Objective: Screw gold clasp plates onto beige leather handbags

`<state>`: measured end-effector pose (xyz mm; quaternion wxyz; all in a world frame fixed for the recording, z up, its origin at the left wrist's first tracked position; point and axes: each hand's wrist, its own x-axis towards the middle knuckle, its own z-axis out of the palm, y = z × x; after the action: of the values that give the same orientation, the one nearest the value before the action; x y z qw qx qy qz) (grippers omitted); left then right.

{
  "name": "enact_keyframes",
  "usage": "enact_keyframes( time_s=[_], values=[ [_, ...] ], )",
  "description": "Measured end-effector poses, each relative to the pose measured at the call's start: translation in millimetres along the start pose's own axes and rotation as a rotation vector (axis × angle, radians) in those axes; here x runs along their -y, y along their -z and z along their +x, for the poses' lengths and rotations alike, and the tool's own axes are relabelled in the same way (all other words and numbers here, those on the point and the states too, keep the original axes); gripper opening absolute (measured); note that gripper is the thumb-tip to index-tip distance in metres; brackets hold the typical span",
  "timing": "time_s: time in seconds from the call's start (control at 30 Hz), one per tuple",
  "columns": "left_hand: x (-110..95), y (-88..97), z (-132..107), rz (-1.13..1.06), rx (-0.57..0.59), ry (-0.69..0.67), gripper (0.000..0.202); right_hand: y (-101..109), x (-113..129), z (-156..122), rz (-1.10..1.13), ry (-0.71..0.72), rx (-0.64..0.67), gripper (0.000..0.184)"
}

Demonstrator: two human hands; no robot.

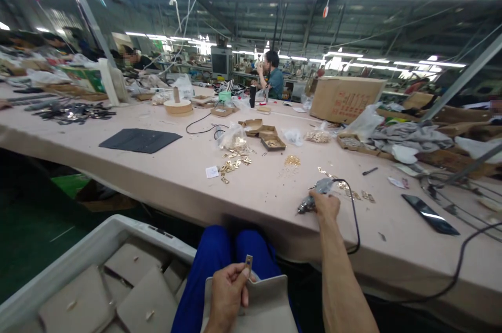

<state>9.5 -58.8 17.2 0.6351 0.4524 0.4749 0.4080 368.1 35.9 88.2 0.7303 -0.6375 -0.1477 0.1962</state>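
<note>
My left hand pinches a small gold metal plate with a slot in it, above my lap. The plate stands upright at the top edge of a beige leather-like bag piece lying across my thighs. Whether it touches that edge is hard to tell. On the table's near side, my right hand is closed around a grey corded electric screwdriver, its tip pointing left toward the table edge. Gold plates lie just beyond the tool, and more gold fittings are scattered farther left.
A white bin of beige bag pieces stands at lower left. The table carries a black sheet, small open boxes, a phone, and a large carton. A black cable loops beside my right arm. Another person sits across.
</note>
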Motion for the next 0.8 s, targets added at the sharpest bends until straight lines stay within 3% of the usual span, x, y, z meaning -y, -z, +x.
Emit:
enact_keyframes(
  time_s=[0.13, 0.4, 0.8],
  values=[
    [0, 1.0, -1, 0.022, 0.01, -0.003, 0.047, -1, -3, 4, 0.195, -0.091, -0.039, 0.039],
    [-2, -0.1, 1, 0.014, -0.001, -0.012, 0.052, -1, 1, 25, 0.534, -0.218, 0.133, 0.035],
    [-4, 4.2, 2, -0.041, -0.037, -0.006, 0.061, -31, 4, 80, 0.704, -0.114, -0.157, 0.028]
  ],
)
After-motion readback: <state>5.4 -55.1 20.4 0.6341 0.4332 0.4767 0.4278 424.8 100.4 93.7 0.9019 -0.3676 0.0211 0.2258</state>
